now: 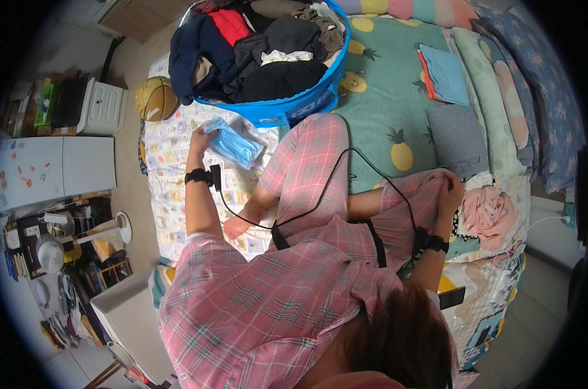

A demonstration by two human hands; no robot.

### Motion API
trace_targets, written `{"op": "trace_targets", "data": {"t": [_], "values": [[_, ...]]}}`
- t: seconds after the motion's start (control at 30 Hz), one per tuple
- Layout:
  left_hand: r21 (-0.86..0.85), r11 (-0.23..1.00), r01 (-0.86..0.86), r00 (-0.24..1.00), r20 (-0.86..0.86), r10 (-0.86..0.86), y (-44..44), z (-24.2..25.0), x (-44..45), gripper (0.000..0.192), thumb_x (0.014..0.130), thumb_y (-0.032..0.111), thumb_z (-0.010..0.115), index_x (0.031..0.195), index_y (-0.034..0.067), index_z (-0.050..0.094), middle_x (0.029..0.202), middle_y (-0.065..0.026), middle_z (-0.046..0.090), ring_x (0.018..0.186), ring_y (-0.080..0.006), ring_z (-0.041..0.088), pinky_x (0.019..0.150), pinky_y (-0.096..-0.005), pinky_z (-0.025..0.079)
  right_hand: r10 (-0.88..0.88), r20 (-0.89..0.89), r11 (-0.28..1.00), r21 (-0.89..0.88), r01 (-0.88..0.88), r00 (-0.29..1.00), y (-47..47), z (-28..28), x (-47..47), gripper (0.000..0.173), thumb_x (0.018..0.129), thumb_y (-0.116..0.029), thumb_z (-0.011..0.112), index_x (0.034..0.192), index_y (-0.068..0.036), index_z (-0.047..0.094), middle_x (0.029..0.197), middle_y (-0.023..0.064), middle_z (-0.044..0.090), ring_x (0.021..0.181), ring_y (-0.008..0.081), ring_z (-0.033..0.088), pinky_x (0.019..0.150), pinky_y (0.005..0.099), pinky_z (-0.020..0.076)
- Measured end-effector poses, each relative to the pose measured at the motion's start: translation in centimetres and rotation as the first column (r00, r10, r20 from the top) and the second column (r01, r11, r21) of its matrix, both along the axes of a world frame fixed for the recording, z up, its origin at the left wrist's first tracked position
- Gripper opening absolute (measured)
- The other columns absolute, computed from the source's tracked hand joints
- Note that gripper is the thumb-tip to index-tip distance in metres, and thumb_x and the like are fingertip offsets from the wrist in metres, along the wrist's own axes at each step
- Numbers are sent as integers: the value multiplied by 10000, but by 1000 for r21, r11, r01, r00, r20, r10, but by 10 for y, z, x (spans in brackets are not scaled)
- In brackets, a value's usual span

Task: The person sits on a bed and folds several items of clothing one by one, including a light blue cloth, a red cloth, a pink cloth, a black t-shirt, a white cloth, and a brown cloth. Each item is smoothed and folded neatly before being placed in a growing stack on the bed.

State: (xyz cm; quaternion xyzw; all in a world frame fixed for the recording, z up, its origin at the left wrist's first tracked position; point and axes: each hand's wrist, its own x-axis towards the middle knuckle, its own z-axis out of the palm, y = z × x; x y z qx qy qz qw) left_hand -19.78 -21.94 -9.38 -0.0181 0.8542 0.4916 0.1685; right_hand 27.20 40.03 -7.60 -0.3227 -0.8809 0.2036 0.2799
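My left hand (204, 138) grips one end of a clear plastic pack of blue disposable face masks (236, 148) over the patterned bed sheet (172, 194). My right hand (450, 194) rests on the knee of my pink plaid trousers (418, 194); its fingers are partly hidden. Just ahead of my crossed legs stands a large blue storage bag (303, 107), its top gaping. Dark garments fill it, among them a navy padded jacket (211, 48), a red piece (229, 25) and a black garment (279, 82).
A basketball (156, 98) lies left of the bag. Folded blue cloth (443, 73), a striped folded cloth (457, 138) and a crumpled pink garment (488, 216) are on the right. A black cable (323, 194) runs across my lap between wrist straps. A phone (452, 297) lies behind my right arm.
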Motion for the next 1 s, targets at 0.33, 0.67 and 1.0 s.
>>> {"op": "trace_targets", "data": {"t": [0.33, 0.67, 1.0], "values": [[99, 844, -528, 401, -847, 350, 97, 86, 10, 288, 785, 99, 673, 1064, 56, 615, 966, -130, 614, 875, -280, 610, 780, -387, 493, -29, 7, 998, 55, 29, 1000, -6, 6, -5, 139, 861, -95, 592, 945, -37, 687, 918, 126, 685, 855, 317, 627, 775, 399, 491], [-621, 705, 341, 384, -593, -708, 253, 158, 36, 527, 657, 247, 818, 1140, 151, 629, 1111, -83, 601, 1074, -298, 551, 939, -427, 410, -31, 1, 999, 38, 31, 1000, -6, 7, -4, 148, 851, -84, 581, 942, -43, 690, 916, 133, 681, 848, 328, 621, 783, 411, 486], [-445, 863, 241, 540, -677, -500, 253, 176, 53, 456, 655, 169, 773, 1068, 99, 593, 1033, -149, 665, 969, -361, 639, 806, -412, 521, 6, -73, 999, 46, -2, 997, -3, -4, 4, 159, 884, -115, 580, 977, -45, 690, 954, 123, 677, 855, 303, 617, 801, 379, 479]]}}
